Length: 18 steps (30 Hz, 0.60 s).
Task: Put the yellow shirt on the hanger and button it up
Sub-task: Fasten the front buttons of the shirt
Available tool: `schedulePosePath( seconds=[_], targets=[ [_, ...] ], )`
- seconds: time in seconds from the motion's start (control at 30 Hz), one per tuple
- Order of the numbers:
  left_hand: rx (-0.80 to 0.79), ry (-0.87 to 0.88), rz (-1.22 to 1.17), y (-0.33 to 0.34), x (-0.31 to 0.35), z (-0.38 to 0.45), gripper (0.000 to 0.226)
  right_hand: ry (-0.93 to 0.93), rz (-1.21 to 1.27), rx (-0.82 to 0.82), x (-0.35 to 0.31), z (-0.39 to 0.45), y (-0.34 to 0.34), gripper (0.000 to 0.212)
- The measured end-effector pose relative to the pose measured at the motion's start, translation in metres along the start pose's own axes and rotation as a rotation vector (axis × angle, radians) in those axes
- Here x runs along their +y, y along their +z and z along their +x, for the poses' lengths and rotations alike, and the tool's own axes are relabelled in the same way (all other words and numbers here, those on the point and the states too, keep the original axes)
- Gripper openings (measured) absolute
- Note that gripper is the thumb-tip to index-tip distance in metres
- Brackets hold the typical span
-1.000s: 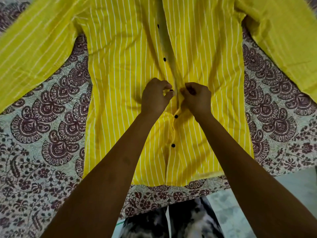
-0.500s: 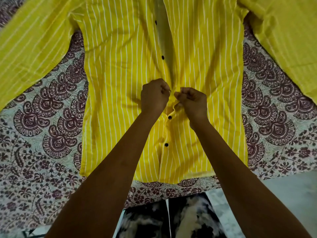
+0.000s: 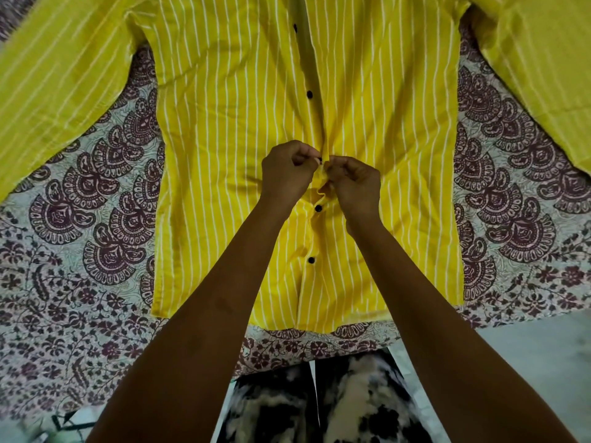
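Yellow shirt (image 3: pixel 230 129), thin white stripes, soft and creased, lies flat front-up on a paisley-print bedsheet (image 3: pixel 96 219). Left hand (image 3: pixel 287 172) and right hand (image 3: pixel 353 185) both pinch its bunched front edge mid-shirt, fingertips closed on fabric. Small black buttons (image 3: pixel 318 207) above and below. Collar cut off; hanger unseen.

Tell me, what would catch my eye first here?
A bright yellow shirt with white stripes lies spread flat on a maroon-patterned cloth, filling the upper picture. At its middle, the left hand and right hand pinch the front edges together, just above two done-up black buttons.
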<state>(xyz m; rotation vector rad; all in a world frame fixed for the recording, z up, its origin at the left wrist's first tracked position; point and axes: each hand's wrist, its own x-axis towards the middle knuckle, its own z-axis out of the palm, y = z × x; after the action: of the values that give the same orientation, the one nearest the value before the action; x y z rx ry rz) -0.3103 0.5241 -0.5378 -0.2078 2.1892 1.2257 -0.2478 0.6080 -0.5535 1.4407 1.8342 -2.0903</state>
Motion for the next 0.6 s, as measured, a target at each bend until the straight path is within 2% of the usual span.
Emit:
schedulePosePath(
  seconds=[0.1,0.33,0.47,0.6],
  targets=[
    [-0.014,-0.014,0.021,0.0,0.001,0.001,0.006,0.026,0.024,-0.037,-0.002,0.0,-0.001,0.022],
    [0.03,0.001,0.044,-0.003,0.0,0.005,0.01,-0.052,-0.003,-0.118,0.001,0.008,-0.003,0.019],
    [0.052,-0.066,-0.063,-0.004,-0.004,0.003,0.017,-0.164,-0.1,-0.097,0.001,0.009,0.001,0.008],
    [0.003,-0.21,-0.343,-0.006,0.001,-0.006,0.015,-0.322,-0.258,-0.065,0.004,0.003,0.005,0.007]
  ],
)
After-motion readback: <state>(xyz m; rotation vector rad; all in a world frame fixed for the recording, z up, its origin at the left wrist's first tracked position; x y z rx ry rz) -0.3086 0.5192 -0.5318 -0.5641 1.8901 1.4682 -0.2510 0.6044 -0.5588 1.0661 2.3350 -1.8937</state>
